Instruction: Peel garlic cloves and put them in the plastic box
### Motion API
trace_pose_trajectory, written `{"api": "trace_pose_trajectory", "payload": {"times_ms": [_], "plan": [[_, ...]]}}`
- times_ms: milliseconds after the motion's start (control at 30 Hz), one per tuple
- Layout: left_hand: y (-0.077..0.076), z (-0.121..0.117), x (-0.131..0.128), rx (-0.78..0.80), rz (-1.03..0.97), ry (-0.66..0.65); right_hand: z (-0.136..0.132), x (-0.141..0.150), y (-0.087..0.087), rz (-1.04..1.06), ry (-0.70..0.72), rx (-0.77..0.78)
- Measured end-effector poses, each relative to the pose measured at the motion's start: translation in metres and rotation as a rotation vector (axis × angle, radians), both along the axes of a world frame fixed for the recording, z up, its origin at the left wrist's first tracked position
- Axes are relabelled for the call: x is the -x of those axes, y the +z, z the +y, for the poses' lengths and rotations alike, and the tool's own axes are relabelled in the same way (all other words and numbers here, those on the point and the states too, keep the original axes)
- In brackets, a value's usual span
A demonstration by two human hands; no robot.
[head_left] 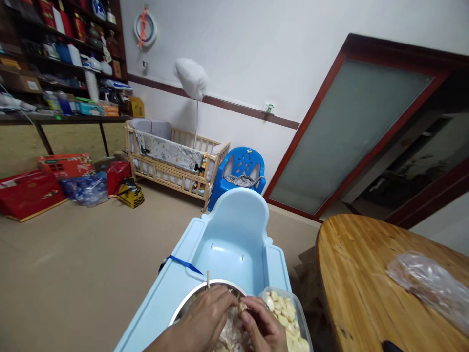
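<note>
My left hand (205,318) and my right hand (264,328) meet over a metal bowl (182,307) near the bottom of the head view. Between their fingertips is a small piece of garlic (242,308), pinched by my right thumb and fingers, with my left fingers closed at its other side. Papery garlic skins (231,332) lie in the bowl below, partly covered by both hands. Just right of the bowl, a clear plastic container (305,326) holds many peeled garlic cloves (282,308). Bowl and container rest on a light-blue plastic high chair (234,215).
A wooden table (351,274) with a plastic bag (428,283) stands to the right. Beyond are a blue chair (242,164), a wooden crib (176,178) and a glass sliding door (340,132). Bags and boxes (32,193) sit on the floor at left.
</note>
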State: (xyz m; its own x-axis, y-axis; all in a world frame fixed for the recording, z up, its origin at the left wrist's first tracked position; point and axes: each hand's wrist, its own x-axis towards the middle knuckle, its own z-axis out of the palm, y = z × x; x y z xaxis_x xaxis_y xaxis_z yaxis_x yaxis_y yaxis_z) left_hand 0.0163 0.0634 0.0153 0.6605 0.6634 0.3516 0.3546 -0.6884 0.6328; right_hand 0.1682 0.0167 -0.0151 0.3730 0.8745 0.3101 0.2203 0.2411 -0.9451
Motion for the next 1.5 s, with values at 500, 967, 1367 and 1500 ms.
{"api": "trace_pose_trajectory", "payload": {"times_ms": [500,967,1367,1500], "plan": [[0.009,0.000,-0.002,0.062,-0.034,0.027,-0.003,0.010,-0.006,-0.027,-0.067,-0.017],[0.004,0.003,0.001,0.107,-0.136,-0.051,-0.005,0.014,0.011,-0.112,0.010,-0.286],[0.007,0.004,0.005,0.173,-0.090,-0.083,-0.004,0.005,-0.001,-0.066,0.110,-0.226],[0.007,0.004,0.004,0.165,-0.097,-0.089,-0.002,0.001,-0.001,-0.048,0.138,-0.160]]}}
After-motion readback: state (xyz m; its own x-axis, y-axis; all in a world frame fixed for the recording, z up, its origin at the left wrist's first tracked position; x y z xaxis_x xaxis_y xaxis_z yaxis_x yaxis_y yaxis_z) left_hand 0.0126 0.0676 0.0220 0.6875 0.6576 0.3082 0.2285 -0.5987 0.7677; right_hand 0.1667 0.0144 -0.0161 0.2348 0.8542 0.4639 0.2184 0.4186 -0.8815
